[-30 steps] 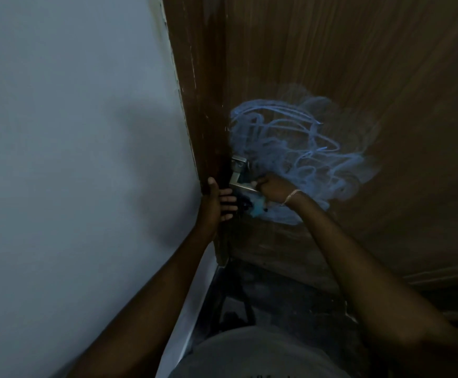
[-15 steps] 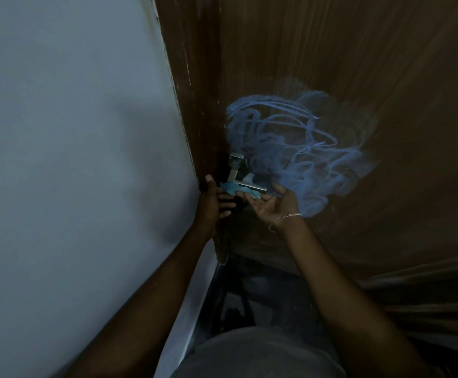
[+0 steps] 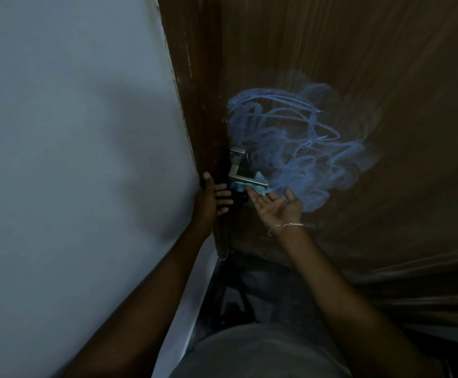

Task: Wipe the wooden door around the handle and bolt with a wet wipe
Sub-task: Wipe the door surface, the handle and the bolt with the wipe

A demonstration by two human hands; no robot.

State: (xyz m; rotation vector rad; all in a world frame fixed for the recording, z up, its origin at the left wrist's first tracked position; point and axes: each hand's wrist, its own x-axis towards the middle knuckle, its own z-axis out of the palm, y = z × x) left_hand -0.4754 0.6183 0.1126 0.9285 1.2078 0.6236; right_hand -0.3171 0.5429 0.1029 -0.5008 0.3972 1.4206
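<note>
Left hand (image 3: pixel 208 199) grips the door (image 3: pixel 359 50) edge; right hand (image 3: pixel 275 205), palm open, presses wipe (image 3: pixel 260 188) under handle (image 3: pixel 243 174)

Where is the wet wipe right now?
In the head view, the wet wipe sits just under the metal door handle, at the fingertips of the right hand, below the blue scribble.

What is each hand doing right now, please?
Left hand: gripping the door edge.
Right hand: open, palm up, fingers touching the blue wipe under the handle.
</note>
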